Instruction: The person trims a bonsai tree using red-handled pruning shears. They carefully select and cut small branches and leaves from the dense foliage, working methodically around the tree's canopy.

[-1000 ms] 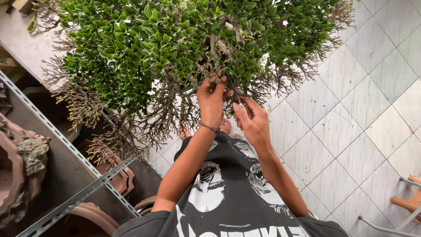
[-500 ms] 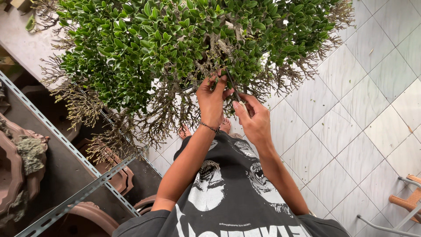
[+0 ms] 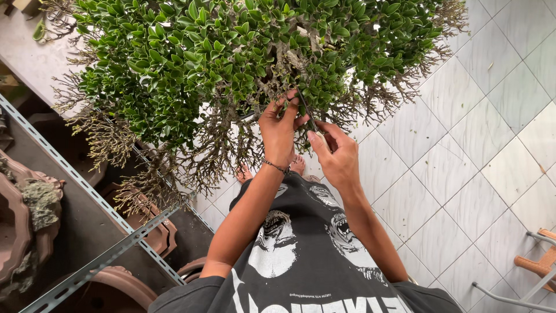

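Green bonsai (image 3: 231,64) | left hand (image 3: 280,130) pinching twig | right hand (image 3: 336,155) gripping shears (image 3: 307,113)

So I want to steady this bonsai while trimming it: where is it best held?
Probably by a bare woody branch just under the green canopy, coming from below as the left hand does. The leaves are dense above, the lower twigs thin and brittle. The right hand holds the thin dark tool.

The person wears a dark grey short-sleeved cotton T-shirt (image 3: 301,255) printed with pale grey faces and white lettering at six o'clock. A thin dark beaded bracelet (image 3: 275,167) circles the left wrist. Bare toes (image 3: 297,164) show.
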